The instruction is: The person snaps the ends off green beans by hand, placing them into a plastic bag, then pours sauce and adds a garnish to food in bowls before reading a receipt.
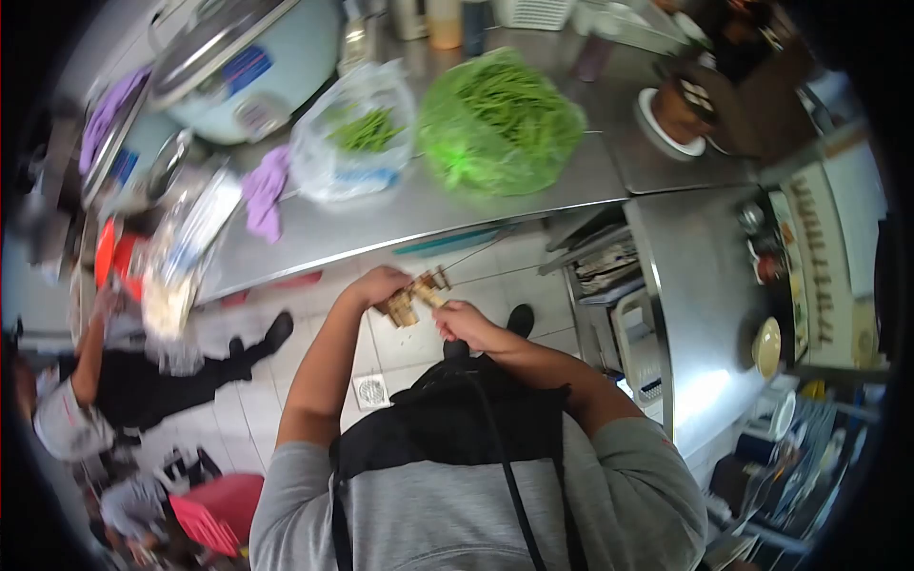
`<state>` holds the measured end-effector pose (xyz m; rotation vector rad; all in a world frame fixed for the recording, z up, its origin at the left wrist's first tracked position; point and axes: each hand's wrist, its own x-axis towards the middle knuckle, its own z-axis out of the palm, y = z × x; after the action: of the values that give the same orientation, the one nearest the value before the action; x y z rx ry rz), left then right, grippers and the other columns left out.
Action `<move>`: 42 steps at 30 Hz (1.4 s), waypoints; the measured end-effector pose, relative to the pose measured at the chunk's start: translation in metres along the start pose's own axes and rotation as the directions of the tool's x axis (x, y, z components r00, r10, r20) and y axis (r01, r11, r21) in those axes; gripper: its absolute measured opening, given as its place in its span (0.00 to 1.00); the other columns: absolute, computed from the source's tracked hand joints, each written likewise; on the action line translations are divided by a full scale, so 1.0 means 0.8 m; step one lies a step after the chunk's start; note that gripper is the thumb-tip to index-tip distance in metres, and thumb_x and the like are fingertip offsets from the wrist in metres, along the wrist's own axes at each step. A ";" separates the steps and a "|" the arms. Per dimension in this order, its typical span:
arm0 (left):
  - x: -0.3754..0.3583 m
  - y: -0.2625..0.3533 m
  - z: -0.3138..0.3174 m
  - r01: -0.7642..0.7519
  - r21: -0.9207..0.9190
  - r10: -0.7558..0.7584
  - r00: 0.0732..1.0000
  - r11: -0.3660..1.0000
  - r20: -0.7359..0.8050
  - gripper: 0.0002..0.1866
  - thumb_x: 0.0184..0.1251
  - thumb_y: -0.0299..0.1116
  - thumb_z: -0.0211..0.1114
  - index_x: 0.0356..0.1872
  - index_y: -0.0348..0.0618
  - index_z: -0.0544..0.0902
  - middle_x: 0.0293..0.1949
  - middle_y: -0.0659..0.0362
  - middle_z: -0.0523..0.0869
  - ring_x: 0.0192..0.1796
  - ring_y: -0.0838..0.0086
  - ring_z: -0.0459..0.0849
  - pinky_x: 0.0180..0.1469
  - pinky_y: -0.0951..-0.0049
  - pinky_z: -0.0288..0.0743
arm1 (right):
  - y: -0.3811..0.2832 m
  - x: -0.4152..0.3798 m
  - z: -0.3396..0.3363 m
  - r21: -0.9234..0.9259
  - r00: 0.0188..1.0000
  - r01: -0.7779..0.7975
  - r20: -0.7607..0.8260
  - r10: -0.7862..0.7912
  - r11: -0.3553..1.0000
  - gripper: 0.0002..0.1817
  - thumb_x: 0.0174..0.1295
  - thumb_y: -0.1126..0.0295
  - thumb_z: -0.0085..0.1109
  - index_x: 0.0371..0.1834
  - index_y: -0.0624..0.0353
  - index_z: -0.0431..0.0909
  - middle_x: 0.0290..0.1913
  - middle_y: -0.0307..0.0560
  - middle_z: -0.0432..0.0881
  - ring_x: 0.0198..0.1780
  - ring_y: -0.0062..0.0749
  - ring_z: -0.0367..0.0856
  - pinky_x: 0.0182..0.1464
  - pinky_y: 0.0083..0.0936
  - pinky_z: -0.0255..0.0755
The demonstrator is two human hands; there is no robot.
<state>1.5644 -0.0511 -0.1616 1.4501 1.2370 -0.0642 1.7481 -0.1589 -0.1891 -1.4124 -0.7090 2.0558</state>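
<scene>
My left hand is closed around a bunch of tan, wooden-looking pieces, held over the floor in front of my body. Their exact kind is too small to make out. The fingers of my right hand pinch a paler piece beside the bunch, and the two hands are close together. On the steel counter beyond them sits a green plastic bag full of long green beans. A clear plastic bag to its left holds a smaller amount of green vegetable.
A purple cloth lies on the steel counter near a large lidded cooker. Another steel counter extends at right. At left a person stands by a red container. A pink chair is behind.
</scene>
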 end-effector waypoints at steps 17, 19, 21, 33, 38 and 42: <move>0.008 0.049 0.023 0.201 0.004 -0.201 0.979 0.980 -0.021 0.27 0.59 0.55 0.50 0.34 0.36 0.79 0.31 0.55 0.81 0.31 0.72 0.78 0.33 0.72 0.72 | -0.275 -0.198 -0.605 -0.060 0.356 0.286 -0.920 -0.164 0.956 0.08 0.51 0.64 0.53 0.24 0.56 0.71 0.18 0.34 0.71 0.17 0.17 0.68 0.19 0.15 0.61; 0.026 0.029 0.017 0.145 0.392 -0.132 0.989 0.909 -0.060 0.26 0.60 0.53 0.48 0.40 0.36 0.77 0.36 0.55 0.81 0.33 0.71 0.78 0.34 0.72 0.72 | -0.284 -0.188 -0.642 -0.031 0.398 0.299 -0.904 -0.155 0.954 0.08 0.51 0.64 0.53 0.21 0.56 0.71 0.18 0.36 0.71 0.17 0.19 0.68 0.18 0.16 0.62; 0.027 0.026 0.016 -0.080 0.667 0.070 0.997 0.741 0.042 0.24 0.60 0.49 0.48 0.45 0.38 0.73 0.39 0.56 0.79 0.34 0.72 0.78 0.34 0.73 0.72 | -0.289 -0.176 -0.673 -0.005 0.463 0.284 -0.875 -0.142 0.959 0.08 0.50 0.65 0.52 0.20 0.56 0.71 0.18 0.36 0.71 0.17 0.19 0.68 0.18 0.17 0.62; 0.197 0.549 -0.039 -0.501 0.172 0.529 0.818 0.848 -0.226 0.44 0.47 0.50 0.64 0.61 0.39 0.52 0.57 0.43 0.61 0.59 0.60 0.63 0.58 0.65 0.58 | -0.311 -0.171 -0.738 0.109 0.695 0.240 -0.713 -0.092 0.965 0.19 0.52 0.48 0.52 0.27 0.54 0.72 0.13 0.35 0.69 0.11 0.20 0.68 0.12 0.16 0.63; 0.382 0.623 -0.024 -0.509 0.374 0.624 0.525 0.776 -0.579 0.48 0.37 0.46 0.71 0.58 0.32 0.55 0.56 0.41 0.62 0.59 0.55 0.62 0.59 0.66 0.58 | -0.284 -0.165 -0.752 0.228 0.508 0.654 -0.839 -0.195 0.721 0.15 0.53 0.53 0.53 0.29 0.53 0.69 0.13 0.36 0.66 0.10 0.19 0.65 0.10 0.16 0.62; 0.388 0.644 -0.007 -0.614 0.230 0.596 0.497 0.755 -0.631 0.37 0.39 0.38 0.71 0.51 0.34 0.63 0.46 0.46 0.73 0.49 0.59 0.73 0.51 0.67 0.66 | -0.300 -0.175 -0.720 0.109 0.417 0.603 -0.887 -0.196 0.790 0.11 0.55 0.58 0.52 0.29 0.54 0.68 0.15 0.36 0.68 0.10 0.20 0.65 0.10 0.16 0.62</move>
<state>2.0517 0.2652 -0.0055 1.8954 1.1762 1.0689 2.3670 -0.0161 -0.1119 -1.5300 -0.1166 0.8169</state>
